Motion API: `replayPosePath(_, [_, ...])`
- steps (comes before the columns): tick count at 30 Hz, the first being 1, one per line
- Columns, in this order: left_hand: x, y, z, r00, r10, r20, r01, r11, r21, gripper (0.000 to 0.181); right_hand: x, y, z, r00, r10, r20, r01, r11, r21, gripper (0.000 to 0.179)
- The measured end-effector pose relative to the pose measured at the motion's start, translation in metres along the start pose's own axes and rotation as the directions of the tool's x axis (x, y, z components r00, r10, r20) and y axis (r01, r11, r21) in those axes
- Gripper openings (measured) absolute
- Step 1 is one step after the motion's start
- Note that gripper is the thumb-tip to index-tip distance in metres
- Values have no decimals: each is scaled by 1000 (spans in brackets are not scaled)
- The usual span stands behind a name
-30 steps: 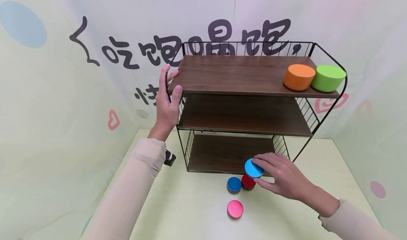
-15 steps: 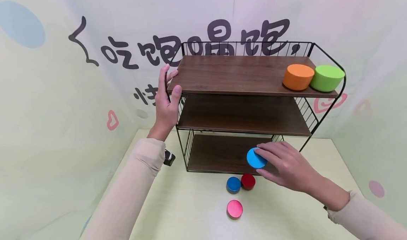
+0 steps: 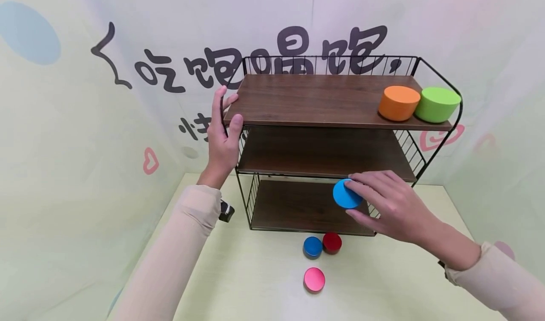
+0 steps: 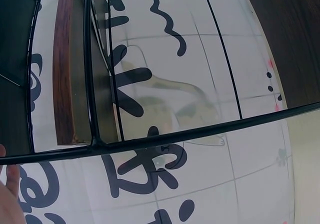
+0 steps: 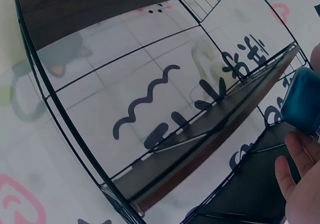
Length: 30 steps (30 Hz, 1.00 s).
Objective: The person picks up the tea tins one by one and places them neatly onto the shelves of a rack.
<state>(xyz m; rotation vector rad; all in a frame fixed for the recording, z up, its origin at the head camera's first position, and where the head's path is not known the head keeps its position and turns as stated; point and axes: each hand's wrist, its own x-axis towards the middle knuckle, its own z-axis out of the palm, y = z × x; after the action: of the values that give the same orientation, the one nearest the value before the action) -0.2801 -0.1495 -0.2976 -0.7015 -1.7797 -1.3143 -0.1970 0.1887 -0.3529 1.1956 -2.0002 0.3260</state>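
Observation:
My left hand (image 3: 224, 146) grips the upper left side of a three-tier shelf rack (image 3: 306, 99), thumb at the top board's front edge and fingers around the black wire rail. My right hand (image 3: 393, 207) pinches a short light blue cylinder (image 3: 343, 197) by its rim. In the head view it is raised in front of the rack, overlapping the bottom shelf just below the middle board. The right wrist view shows the cylinder (image 5: 302, 101) at the right edge, with fingertips under it. Only a bit of the left hand (image 4: 11, 196) appears in the left wrist view.
An orange cylinder (image 3: 399, 104) and a green one (image 3: 437, 105) stand side by side at the top shelf's right end. On the table (image 3: 238, 273) before the rack lie a dark blue (image 3: 312, 247), a red (image 3: 332, 242) and a pink (image 3: 314, 279) cylinder.
My right hand has lifted the light blue cylinder up and slightly right, away from the red one, to the height of the bottom shelf's opening. The left hand stays in place.

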Motion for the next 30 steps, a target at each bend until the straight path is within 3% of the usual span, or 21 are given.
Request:
replayPosePath(20, [0,0,0,1000,9,-2,-9,1000,-3,51,36,15,-29,994,-78,-71,73,995,-70,57])
replayPosePath(30, [0,1,-1,1000,-2,4,2,1000,7,51,58,24,-42,983,-75,-167,60,994,-93,56])
